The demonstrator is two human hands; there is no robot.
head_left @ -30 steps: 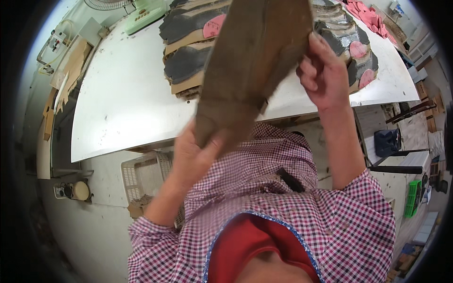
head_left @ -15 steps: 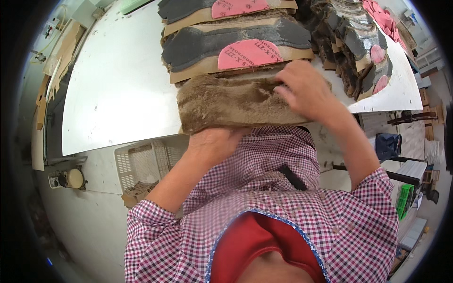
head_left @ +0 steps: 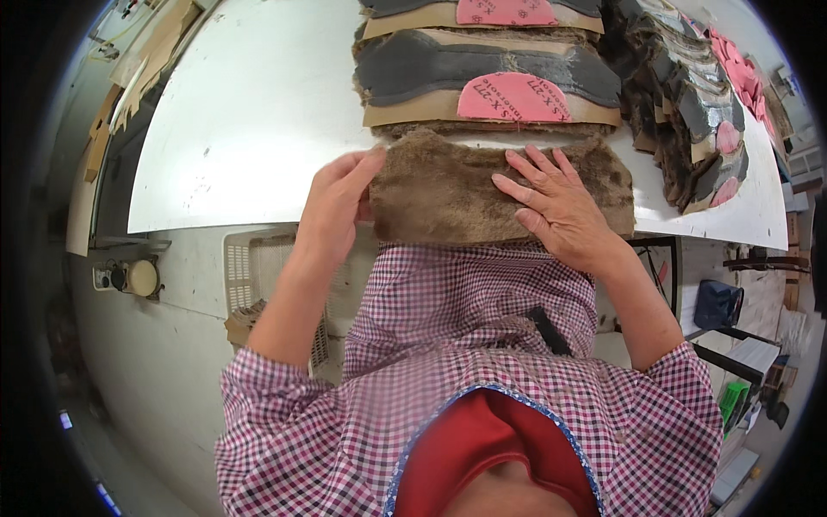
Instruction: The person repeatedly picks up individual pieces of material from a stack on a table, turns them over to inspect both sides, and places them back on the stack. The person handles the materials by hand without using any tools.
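A brown furry piece (head_left: 444, 191) lies fur side up along the table's near edge. My left hand (head_left: 336, 198) pinches its left end, thumb on top and the other fingers at or under the edge. Spread flat on the fur, toward its right side, is my right hand (head_left: 560, 211), with its fingers apart. Just beyond lies a dark grey shaped piece (head_left: 413, 73) on tan backing, with a pink half-round patch (head_left: 514, 96) on it. Brown fur shows under that backing.
More layered pieces with a pink patch (head_left: 504, 10) lie farther back. At the right stands an overlapping row of grey and furry pieces (head_left: 689, 103), with pink pieces (head_left: 736, 69) behind. The white table (head_left: 233, 146) ends near my waist. A plastic basket (head_left: 237, 267) sits below.
My left hand has gone from under the near edge to the piece's left end. My right hand has uncurled and flattened on the fur. The furry piece now lies flatter.
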